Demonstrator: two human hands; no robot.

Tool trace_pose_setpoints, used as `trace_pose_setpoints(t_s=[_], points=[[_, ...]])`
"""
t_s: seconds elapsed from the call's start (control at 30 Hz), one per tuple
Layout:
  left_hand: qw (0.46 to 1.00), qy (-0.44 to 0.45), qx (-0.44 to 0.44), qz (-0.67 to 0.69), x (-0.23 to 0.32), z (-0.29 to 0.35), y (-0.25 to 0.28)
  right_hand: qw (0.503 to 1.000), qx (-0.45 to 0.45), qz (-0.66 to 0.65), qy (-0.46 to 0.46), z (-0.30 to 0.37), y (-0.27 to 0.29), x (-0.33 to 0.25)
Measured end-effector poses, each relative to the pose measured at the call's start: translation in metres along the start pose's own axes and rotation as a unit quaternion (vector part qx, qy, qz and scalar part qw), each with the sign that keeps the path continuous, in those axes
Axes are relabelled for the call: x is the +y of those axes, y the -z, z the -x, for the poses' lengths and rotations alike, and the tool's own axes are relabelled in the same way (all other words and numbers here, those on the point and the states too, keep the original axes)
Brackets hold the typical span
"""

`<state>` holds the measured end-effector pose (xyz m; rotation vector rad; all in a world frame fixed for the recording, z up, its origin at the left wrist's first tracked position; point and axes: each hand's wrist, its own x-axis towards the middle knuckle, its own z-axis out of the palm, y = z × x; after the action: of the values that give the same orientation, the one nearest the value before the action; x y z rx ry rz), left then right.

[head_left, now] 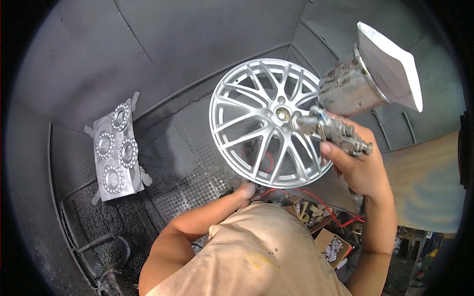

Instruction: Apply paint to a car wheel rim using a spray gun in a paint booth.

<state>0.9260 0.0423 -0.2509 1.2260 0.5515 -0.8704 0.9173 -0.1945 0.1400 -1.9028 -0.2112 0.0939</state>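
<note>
A silver multi-spoke car wheel rim (240, 120) stands in front of me, its face toward me. My right hand (356, 160) is wrapped around a metal spray gun (340, 132), thumb along its side. The gun's nozzle lies across the rim's hub area in my view; I cannot tell the distance. On the gun sits a paint-stained metal cup (348, 84), topped by a white paper-like cone (390, 64). My left hand (245, 191) is low at the rim's near lower edge. Its fingers are hidden, so whether it touches the rim does not show.
At left, a silver-coated board (118, 191) carries several round ring-shaped parts (120, 117). Grey booth walls (173, 44) enclose the space. A perforated floor plate (192, 195) lies below. A red hose (326, 204) runs past open cardboard boxes (328, 241) at lower right, beside a brown panel (424, 182).
</note>
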Motion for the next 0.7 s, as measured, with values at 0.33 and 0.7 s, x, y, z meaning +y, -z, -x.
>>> trace_pose_setpoints(t_s=[0.33,0.7], points=[[0.997,0.071,-0.038,-0.019,0.02,0.009,0.026,0.989,0.132,0.049,0.053,-0.039,0.011,0.027],[0.99,-0.083,0.11,0.032,0.069,-0.02,0.085,0.976,0.205,0.063,-0.026,-0.027,0.042,0.058]])
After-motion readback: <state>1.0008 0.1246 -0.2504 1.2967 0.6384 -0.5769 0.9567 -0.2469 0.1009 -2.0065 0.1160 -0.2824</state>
